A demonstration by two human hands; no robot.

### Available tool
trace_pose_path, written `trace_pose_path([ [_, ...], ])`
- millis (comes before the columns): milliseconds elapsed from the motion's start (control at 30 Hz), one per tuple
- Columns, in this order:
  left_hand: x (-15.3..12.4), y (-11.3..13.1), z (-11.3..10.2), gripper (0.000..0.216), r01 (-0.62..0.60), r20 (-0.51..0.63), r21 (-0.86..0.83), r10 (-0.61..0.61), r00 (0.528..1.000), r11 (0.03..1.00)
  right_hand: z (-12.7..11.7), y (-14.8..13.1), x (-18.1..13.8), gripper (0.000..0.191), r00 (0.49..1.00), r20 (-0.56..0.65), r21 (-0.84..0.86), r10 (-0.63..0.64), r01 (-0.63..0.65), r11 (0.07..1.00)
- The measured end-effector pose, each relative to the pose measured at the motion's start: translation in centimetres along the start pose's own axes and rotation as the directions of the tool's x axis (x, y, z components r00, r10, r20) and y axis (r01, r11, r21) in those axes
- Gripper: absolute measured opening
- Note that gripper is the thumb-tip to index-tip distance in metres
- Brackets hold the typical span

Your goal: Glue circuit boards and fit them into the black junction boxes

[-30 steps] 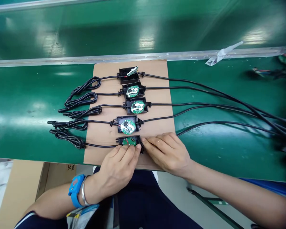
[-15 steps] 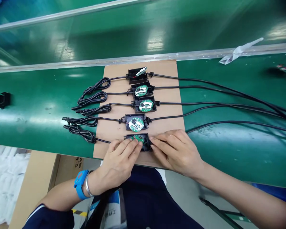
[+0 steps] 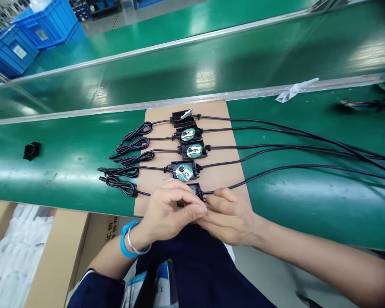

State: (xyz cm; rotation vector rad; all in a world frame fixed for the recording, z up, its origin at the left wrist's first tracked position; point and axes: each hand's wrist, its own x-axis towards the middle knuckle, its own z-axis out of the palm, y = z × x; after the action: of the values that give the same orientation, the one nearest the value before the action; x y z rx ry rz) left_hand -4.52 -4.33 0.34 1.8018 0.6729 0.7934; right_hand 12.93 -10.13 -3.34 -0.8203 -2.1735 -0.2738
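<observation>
Both my hands meet at the nearest black plastic box [image 3: 196, 189], which they partly cover. My left hand [image 3: 173, 209] arches over its left side, thumb and forefinger pinched together by the near right corner. Against those fingertips press the closed fingers of my right hand [image 3: 231, 216], just below the black cable [image 3: 224, 188] leaving the box. What lies between the fingertips is hidden. Beyond stand several similar open boxes in a column, including one with a round green circuit board [image 3: 184, 172] bearing white paste. In the farthest box, a board [image 3: 186, 114] sits tilted.
The boxes stand on a cardboard sheet [image 3: 157, 112] on the green bench [image 3: 295, 205]. Coiled black cables [image 3: 123, 187] lie left, long cables run right. A loose black part [image 3: 31, 150], a white scrap [image 3: 295, 90], blue crates [image 3: 46, 25] and a carton [image 3: 56, 244] surround them.
My left hand has shifted from the board in the nearest box toward my right fingertips, and both hands have drawn nearer to my body. The camera view has tilted upward.
</observation>
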Motion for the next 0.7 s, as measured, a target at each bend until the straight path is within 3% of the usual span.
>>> trace_pose_path([
  [100, 0.2, -0.7, -0.7, 0.032, 0.22, -0.007, -0.23, -0.228, 0.974, 0.948, -0.4, -0.1, 0.1, 0.019, 0.997, 0.044, -0.078, -0.062, 0.065, 0.995],
  [167, -0.2, -1.3, -1.9, 0.034, 0.248, -0.109, -0.326, -0.297, 0.949, 0.912, -0.8, 0.0, -0.2, 0.017, 0.996, 0.071, -0.103, -0.051, 0.058, 0.993],
  [267, -1.3, -1.7, -3.8, 0.037, 0.147, -0.372, -0.317, -0.266, 0.889, 0.937, -1.2, 0.2, -1.0, 0.016, 0.995, 0.1, -0.115, 0.028, -0.017, 0.993],
  [333, -2.2, -1.5, -4.1, 0.033, 0.123, -0.478, -0.163, -0.188, 0.858, 0.979, -1.1, 0.4, -1.3, 0.017, 0.993, 0.107, -0.13, 0.05, -0.036, 0.991],
  [400, -2.8, -1.0, -3.3, 0.017, 0.086, -0.38, 0.066, -0.055, 0.923, 0.994, -0.9, 0.3, -1.2, 0.018, 0.995, 0.099, -0.118, 0.025, -0.014, 0.993],
  [467, -2.8, -0.5, -1.8, 0.016, -0.046, -0.131, 0.225, 0.077, 0.988, 0.973, -0.5, 0.2, -0.7, 0.023, 0.997, 0.074, -0.069, -0.005, 0.01, 0.998],
  [533, -2.2, -0.2, -0.3, 0.014, -0.15, 0.008, 0.231, 0.153, 0.988, 0.961, -0.2, 0.0, 0.1, 0.03, 0.998, 0.056, -0.017, -0.03, 0.031, 0.999],
  [600, -1.6, -0.3, 0.6, 0.02, -0.104, -0.011, 0.134, 0.106, 0.994, 0.985, -0.1, -0.1, 0.7, 0.032, 0.995, 0.066, 0.01, -0.071, 0.071, 0.997],
  [700, -1.1, -1.1, 0.6, 0.03, 0.118, -0.037, -0.162, -0.126, 0.991, 0.98, -0.2, -0.3, 0.7, 0.025, 0.991, 0.095, -0.011, -0.097, 0.099, 0.995],
])
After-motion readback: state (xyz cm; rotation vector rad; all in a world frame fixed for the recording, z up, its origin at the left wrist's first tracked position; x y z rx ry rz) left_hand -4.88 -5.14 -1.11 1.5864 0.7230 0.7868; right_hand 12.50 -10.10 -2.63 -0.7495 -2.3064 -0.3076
